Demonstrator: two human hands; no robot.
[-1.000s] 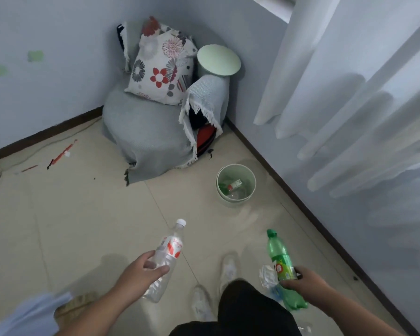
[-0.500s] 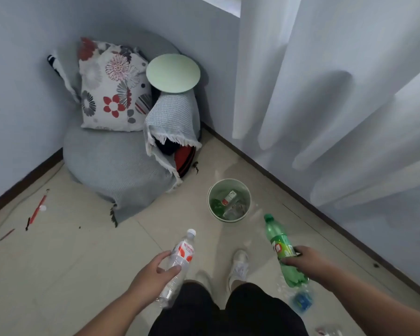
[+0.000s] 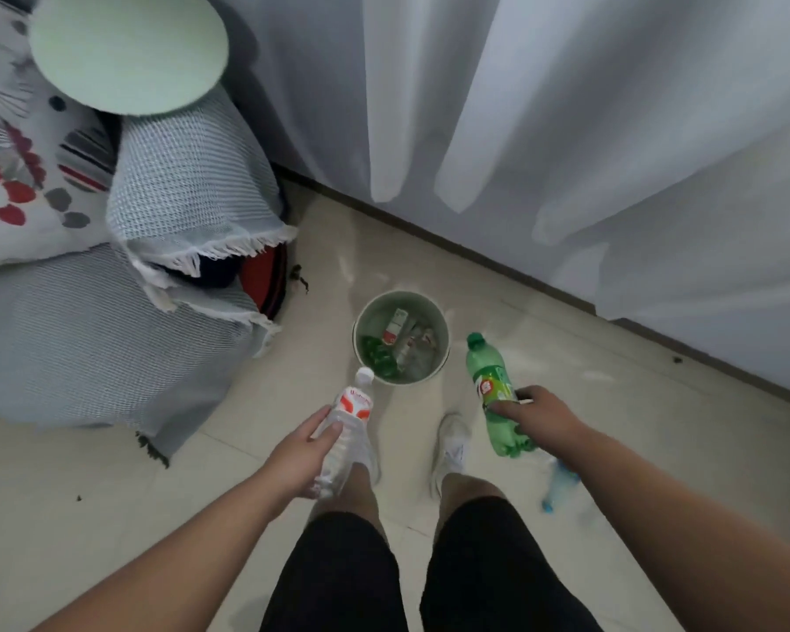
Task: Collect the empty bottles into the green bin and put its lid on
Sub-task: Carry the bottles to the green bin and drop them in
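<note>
Green bin [image 3: 402, 294] stands open on the tiled floor [image 3: 657, 431] close to the far wall, just ahead of the person's white shoes [image 3: 450, 444]. Several bottles [image 3: 395, 329] already lie inside it, one with a red and white label and one of green plastic. Its round, pale green lid [image 3: 128, 52] is well apart at the far left, resting on top of a fringed grey blanket [image 3: 188, 184] beside a flowered cushion [image 3: 10, 184].

The left hand [image 3: 299, 453] grasps a clear bottle [image 3: 352, 410] round its lower body, with fingers and thumb curled about it. This bottle tilts forward, and its white cap appears just at the near rim of the bin. The right hand [image 3: 537, 417] grasps a green bottle [image 3: 491, 380] round the middle at its label, fingers wrapped over it. Its green cap points toward the right side of the bin, close beside the rim. Both held bottles are above the floor and outside the bin.

Another bottle with a blue end [image 3: 559, 488] lies on the floor at the near right, partly under the right forearm and too blurred to describe further. A white curtain [image 3: 566, 130] hangs in folds along the far wall, its hem clear of the floor.
</note>
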